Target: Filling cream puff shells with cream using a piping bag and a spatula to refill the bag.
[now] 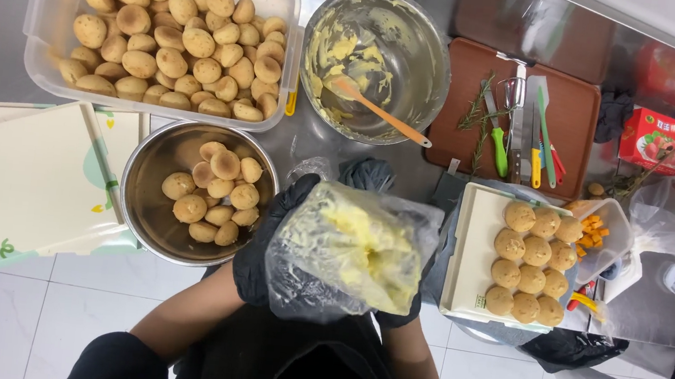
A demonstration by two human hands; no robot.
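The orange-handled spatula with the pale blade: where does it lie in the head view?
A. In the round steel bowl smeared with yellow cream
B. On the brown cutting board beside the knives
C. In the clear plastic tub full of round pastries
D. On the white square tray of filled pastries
A: the orange-handled spatula leans inside the cream-smeared round steel bowl, its handle crossing the rim toward the brown cutting board.

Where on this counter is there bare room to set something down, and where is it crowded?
Bare steel shows left of the plastic tub of puffs, and in a small gap between the metal bowl, the mixing bowl and the piping bag held in both gloved hands. The right side is crowded: a cutting board with knives, a tray, small containers.
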